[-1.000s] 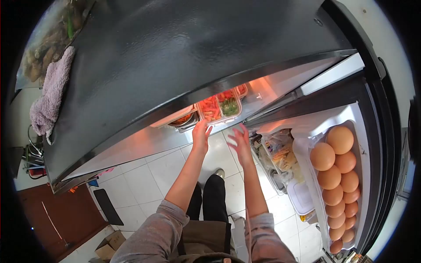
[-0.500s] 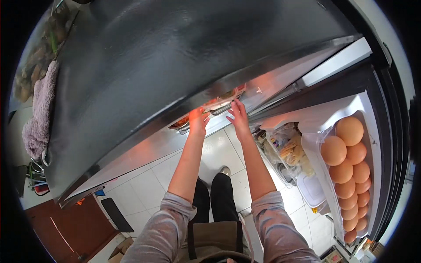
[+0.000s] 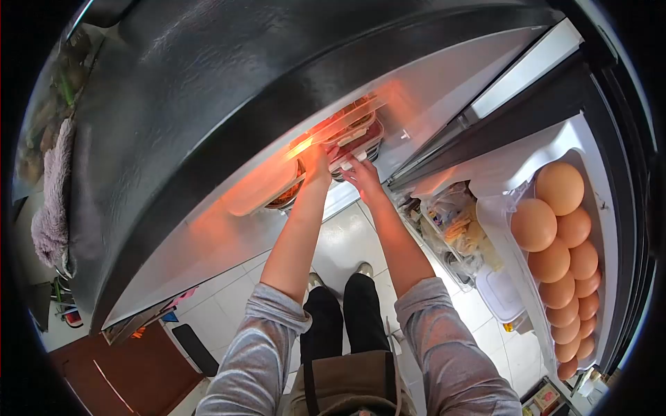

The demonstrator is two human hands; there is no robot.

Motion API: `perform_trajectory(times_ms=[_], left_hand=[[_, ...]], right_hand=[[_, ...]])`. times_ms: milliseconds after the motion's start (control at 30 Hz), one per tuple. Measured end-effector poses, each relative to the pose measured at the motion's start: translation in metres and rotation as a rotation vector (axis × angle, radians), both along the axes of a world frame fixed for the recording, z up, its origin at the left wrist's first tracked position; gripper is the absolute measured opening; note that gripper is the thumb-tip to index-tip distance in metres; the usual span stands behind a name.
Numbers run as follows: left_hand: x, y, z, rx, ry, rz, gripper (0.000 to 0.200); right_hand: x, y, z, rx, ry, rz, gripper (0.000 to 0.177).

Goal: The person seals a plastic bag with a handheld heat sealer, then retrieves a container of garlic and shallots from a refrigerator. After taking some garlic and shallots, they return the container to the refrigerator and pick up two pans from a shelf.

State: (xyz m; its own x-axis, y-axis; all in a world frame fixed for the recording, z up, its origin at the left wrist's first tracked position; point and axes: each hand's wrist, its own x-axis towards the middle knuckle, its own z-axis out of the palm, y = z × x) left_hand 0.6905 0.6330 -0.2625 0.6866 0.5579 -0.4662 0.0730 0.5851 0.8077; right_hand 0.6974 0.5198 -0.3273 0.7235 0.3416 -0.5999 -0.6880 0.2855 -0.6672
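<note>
Both my hands reach in under the fridge's dark top, at a stack of clear food containers. A clear food container [image 3: 366,141] with reddish contents and white lid clips [image 3: 352,161] is between them. My right hand [image 3: 362,177] has its fingers curled on its front edge by the clips. Against its left side is my left hand [image 3: 318,163], fingers bent in and partly hidden. Left of that hand is another clear container [image 3: 283,199] with orange-red contents. What lies deeper inside is hidden by the fridge top.
On the right the open fridge door [image 3: 601,149] holds a rack of several brown eggs [image 3: 560,188]. Lower door shelves carry bagged food [image 3: 454,215] and a white-lidded box [image 3: 499,295]. A purple-grey cloth [image 3: 55,201] hangs at the left. White floor tiles [image 3: 347,239] lie below.
My view has shifted, showing more of the fridge's inside. My hands have moved up and inward, closer together, from spread fingers in front of the containers to a hold on one.
</note>
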Motion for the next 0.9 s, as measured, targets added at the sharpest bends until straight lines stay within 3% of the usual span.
perform_trajectory(times_ms=[233,500,833,900], left_hand=[[0.004,0.008,0.013,0.017,0.04,0.028,0.022],[0.007,0.012,0.011,0.052,0.015,0.006,0.022],[0.008,0.012,0.006,0.047,0.014,-0.02,0.022],[0.007,0.011,0.004,0.034,0.008,-0.027,0.023]], right_hand=[[-0.004,-0.007,0.012,0.067,-0.073,-0.062,0.038],[0.001,-0.009,0.011,-0.051,-0.221,0.021,0.031],[-0.032,-0.039,0.014,-0.056,-0.162,-0.064,0.029],[-0.037,-0.043,0.016,-0.163,-0.086,-0.096,0.039]])
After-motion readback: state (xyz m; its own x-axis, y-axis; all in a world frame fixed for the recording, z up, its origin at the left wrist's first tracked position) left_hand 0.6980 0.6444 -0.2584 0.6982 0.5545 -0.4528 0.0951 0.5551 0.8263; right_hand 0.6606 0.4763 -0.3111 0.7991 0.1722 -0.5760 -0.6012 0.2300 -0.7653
